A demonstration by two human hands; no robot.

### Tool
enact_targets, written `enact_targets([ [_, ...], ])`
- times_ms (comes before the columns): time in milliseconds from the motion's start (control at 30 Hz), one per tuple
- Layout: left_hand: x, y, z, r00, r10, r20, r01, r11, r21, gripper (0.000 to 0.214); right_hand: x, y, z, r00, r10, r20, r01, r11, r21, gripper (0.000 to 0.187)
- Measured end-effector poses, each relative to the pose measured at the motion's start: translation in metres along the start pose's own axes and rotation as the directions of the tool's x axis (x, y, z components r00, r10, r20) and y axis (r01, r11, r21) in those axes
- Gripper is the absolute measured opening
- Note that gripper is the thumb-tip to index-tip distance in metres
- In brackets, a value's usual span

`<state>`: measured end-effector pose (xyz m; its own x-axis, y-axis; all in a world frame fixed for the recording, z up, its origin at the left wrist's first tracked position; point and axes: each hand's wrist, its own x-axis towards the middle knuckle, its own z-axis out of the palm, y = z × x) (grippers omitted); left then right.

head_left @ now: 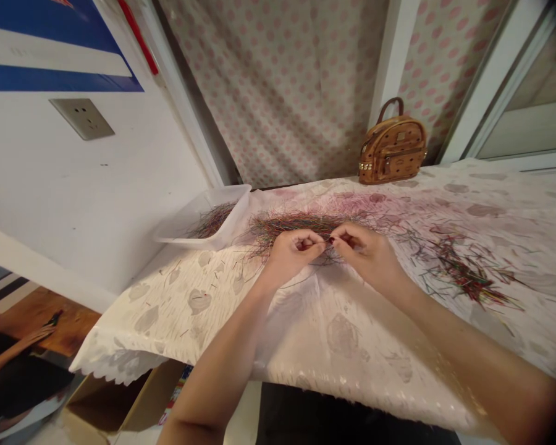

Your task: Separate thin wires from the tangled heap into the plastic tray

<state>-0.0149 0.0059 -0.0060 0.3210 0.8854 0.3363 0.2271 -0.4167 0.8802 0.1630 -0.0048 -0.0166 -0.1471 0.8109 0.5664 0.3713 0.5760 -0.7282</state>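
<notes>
My left hand (pixel 294 254) and my right hand (pixel 359 253) meet fingertip to fingertip over a loose nest of thin multicoloured wires (pixel 291 227). Each hand pinches something very fine, apparently a wire strand with a dark red tip, though the fingers hide most of it. The nest lies on a white patterned tablecloth (pixel 333 334), directly behind my hands. A scattered heap of similar red, green and dark wires (pixel 463 276) lies to the right, beyond reach of my fingertips. Short loose strands dot the cloth around it.
A clear plastic tray (pixel 201 216) holding more wires stands against the white wall at the left. A tan studded backpack (pixel 392 148) sits at the back of the table. Below the left table edge are a cardboard box (pixel 120 395) and another person's arm (pixel 18 353).
</notes>
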Motion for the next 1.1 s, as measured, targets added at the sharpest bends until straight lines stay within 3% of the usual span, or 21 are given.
enact_targets([
  [67,-0.001,0.001,-0.001,0.999,-0.003,0.035,0.002,1.000,0.003,0.020,0.002,0.001,-0.001,0.983,0.172,0.063,-0.181,0.964,0.195,0.012],
  [167,-0.001,0.000,-0.001,0.998,-0.017,0.068,0.020,0.999,-0.050,0.024,0.004,0.004,-0.003,0.901,0.356,0.249,-0.434,0.764,0.477,0.014],
  [233,-0.001,-0.002,-0.001,0.996,-0.024,0.083,0.034,0.992,-0.121,0.027,0.004,0.007,-0.002,0.840,0.389,0.378,-0.543,0.601,0.586,0.018],
  [300,0.000,-0.003,-0.001,0.995,-0.040,0.088,0.056,0.982,-0.182,0.027,0.004,0.009,-0.001,0.815,0.387,0.432,-0.580,0.527,0.622,0.021],
  [333,0.000,-0.004,-0.001,0.995,-0.052,0.083,0.068,0.977,-0.204,0.027,0.003,0.010,0.000,0.827,0.383,0.411,-0.562,0.544,0.623,0.020],
  [400,0.001,-0.003,-0.001,0.996,-0.080,0.047,0.088,0.970,-0.226,0.026,0.002,0.010,0.002,0.889,0.360,0.283,-0.457,0.671,0.584,0.016],
  [533,0.002,0.000,-0.001,0.991,-0.123,-0.055,0.107,0.966,-0.237,0.023,-0.003,0.007,0.004,0.985,0.170,-0.006,-0.162,0.947,0.276,0.018],
  [600,0.002,0.000,-0.001,0.989,-0.132,-0.071,0.109,0.959,-0.263,0.021,-0.006,0.005,0.004,0.998,0.018,-0.056,-0.014,0.997,0.071,0.023],
  [733,0.002,-0.001,-0.001,0.991,-0.120,-0.052,0.097,0.942,-0.320,0.020,-0.009,0.005,0.004,0.981,-0.194,-0.016,0.188,0.965,-0.181,0.028],
  [933,0.002,-0.001,-0.001,0.995,-0.090,-0.039,0.074,0.953,-0.295,0.020,-0.007,0.005,0.004,0.987,-0.160,0.013,0.159,0.972,-0.171,0.018],
  [1100,0.001,0.000,-0.001,0.996,-0.048,-0.073,0.034,0.984,-0.177,0.024,-0.003,0.004,0.004,0.993,0.087,0.080,-0.091,0.994,0.055,0.018],
])
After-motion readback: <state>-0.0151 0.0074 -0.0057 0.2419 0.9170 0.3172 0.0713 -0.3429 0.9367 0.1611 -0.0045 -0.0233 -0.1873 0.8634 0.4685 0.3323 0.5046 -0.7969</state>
